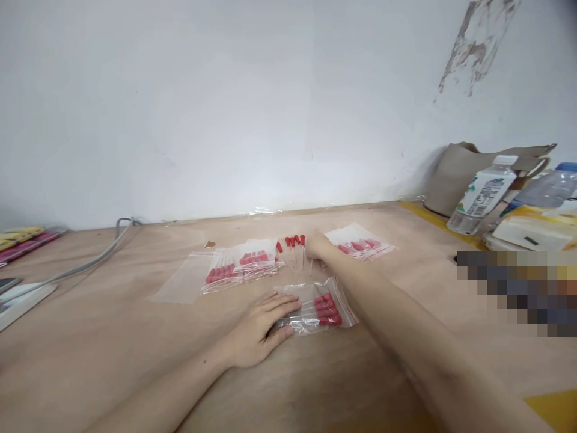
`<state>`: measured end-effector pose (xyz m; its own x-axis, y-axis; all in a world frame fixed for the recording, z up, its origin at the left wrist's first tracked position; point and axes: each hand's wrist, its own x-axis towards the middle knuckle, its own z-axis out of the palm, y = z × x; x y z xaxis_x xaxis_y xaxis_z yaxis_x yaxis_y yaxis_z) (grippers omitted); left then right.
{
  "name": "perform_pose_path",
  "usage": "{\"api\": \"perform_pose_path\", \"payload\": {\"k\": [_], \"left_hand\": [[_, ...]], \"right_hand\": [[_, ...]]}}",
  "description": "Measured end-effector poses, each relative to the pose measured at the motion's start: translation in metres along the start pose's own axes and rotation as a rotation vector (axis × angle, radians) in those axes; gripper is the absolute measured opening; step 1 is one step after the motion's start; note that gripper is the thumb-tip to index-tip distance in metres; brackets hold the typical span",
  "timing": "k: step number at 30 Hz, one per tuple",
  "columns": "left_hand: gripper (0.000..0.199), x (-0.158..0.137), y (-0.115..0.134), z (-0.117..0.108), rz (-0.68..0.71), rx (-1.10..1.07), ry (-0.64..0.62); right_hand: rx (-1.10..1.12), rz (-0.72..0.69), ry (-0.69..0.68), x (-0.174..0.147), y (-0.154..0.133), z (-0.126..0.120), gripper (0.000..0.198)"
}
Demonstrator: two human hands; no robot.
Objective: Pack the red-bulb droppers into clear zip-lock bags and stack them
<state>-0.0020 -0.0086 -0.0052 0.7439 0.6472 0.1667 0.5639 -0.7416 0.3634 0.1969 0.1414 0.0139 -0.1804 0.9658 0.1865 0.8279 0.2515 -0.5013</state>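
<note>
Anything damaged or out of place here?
Yes: a rough brownish patch at upper right, where the wall's white surface looks peeled. Also, a small brown scrap just beyond the leftmost plastic bag; too small to identify.

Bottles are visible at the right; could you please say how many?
2: a white-capped bottle toward the right, and a blue-capped bottle farther right, at the picture's edge. Others may be hidden.

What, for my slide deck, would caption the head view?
Left hand rests on a clear bag of red-ended tubes; right hand at loose tubes.
</note>
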Motion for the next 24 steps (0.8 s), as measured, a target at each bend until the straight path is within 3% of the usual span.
{"api": "perform_pose_path", "payload": {"k": [3,6,9,12,18,24], "left_hand": [[0.04,0.0,0.0,0.0,0.002,0.001,-0.002],[0.04,0.0,0.0,-0.001,0.0,0.004,0.002],[0.04,0.0,-0.001,0.0,0.002,0.01,0.002],[0.04,0.0,-0.002,0.001,0.002,0.013,0.001],[0.04,0.0,-0.002,0.002,-0.009,0.018,-0.002],[0.04,0.001,-0.003,0.002,-0.005,0.011,-0.002]], "right_hand": [[0.051,0.066,0.089,-0.01,0.01,-0.017,0.024],[0.196,0.057,0.201,-0.042,0.032,-0.036,0.034],[0.739,0.085,0.409,-0.086,0.056,-0.042,0.033],[0.957,0.148,0.49,-0.122,0.071,-0.037,0.037],[1.147,0.162,0.464,-0.132,0.07,-0.015,0.045],[1.176,0.178,0.303,-0.131,0.059,-0.004,0.038]]}}
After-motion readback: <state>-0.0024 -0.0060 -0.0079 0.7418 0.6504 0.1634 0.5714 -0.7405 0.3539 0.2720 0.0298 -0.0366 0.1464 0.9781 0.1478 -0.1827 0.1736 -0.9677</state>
